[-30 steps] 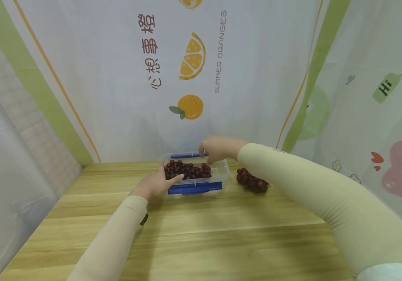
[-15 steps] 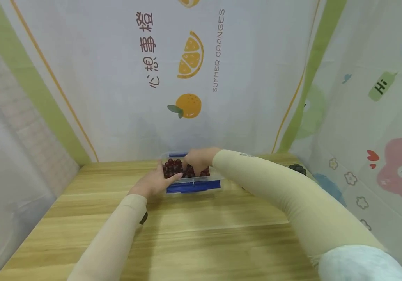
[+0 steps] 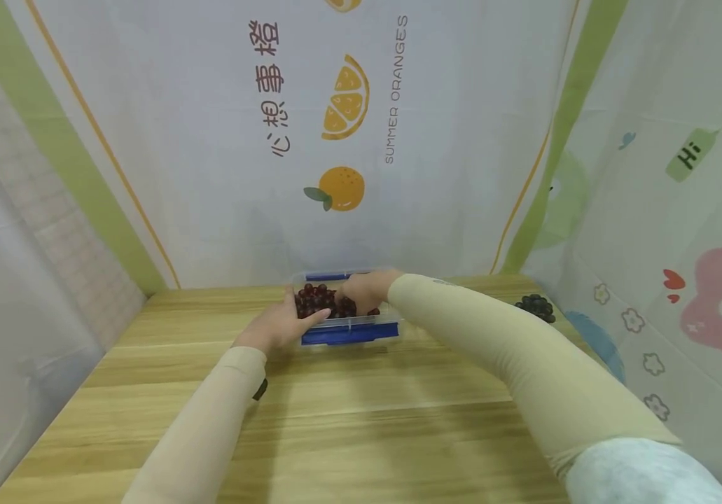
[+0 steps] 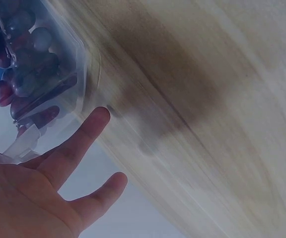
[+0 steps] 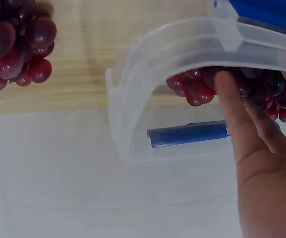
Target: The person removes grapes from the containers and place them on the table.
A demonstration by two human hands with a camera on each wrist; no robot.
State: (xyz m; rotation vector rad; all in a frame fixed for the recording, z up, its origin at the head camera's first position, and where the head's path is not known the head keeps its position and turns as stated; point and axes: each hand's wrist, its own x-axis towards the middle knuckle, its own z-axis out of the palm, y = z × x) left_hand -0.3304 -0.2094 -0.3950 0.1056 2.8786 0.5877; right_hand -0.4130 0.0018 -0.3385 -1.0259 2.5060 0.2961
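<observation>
A clear plastic container (image 3: 392, 320) with blue latch flaps (image 3: 349, 333) stands at the back of the table, a bunch of red grapes (image 3: 313, 299) inside it. My left hand (image 3: 279, 323) holds its left end, the thumb along the front rim. In the left wrist view two fingers (image 4: 78, 144) stretch past the container's corner, off its wall. My right hand (image 3: 363, 288) reaches into the container. In the right wrist view its extended fingers (image 5: 237, 119) touch the grapes (image 5: 200, 89); the thumb is mostly out of frame.
A second bunch of red grapes (image 5: 19, 44) lies on the table beside the container, hidden behind the right arm in the head view. Farther right sits a dark bunch (image 3: 536, 308), apparently black grapes. A printed cloth (image 3: 222, 210) hangs close behind the container.
My right hand has moved left from the container's right end onto the grapes inside. The right arm now covers the second red bunch and uncovers the dark one. My left hand stays put.
</observation>
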